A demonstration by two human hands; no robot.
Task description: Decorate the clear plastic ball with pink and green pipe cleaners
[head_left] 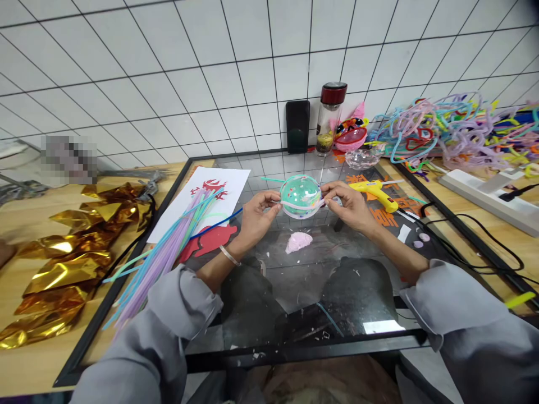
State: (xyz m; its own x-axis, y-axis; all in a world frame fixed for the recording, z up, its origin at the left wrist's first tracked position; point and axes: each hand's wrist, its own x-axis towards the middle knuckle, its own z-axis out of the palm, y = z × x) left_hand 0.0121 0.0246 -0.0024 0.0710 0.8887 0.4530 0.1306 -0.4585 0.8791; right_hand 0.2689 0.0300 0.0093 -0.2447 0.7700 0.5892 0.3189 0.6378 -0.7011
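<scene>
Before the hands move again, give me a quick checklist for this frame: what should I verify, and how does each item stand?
1. Both hands grip the clear ball: left hand and right hand pinch opposite sides of the clear ball. Ok.
2. White pipe cleaner runs around the ball's middle: ok; ends joined: cannot tell.
3. Ball lifted off the glass tabletop: ok.
4. Yellow glue gun lies apart from the hands: ok; hot or not: cannot tell.
5. Pink piece lies below the ball, untouched: ok.
</scene>
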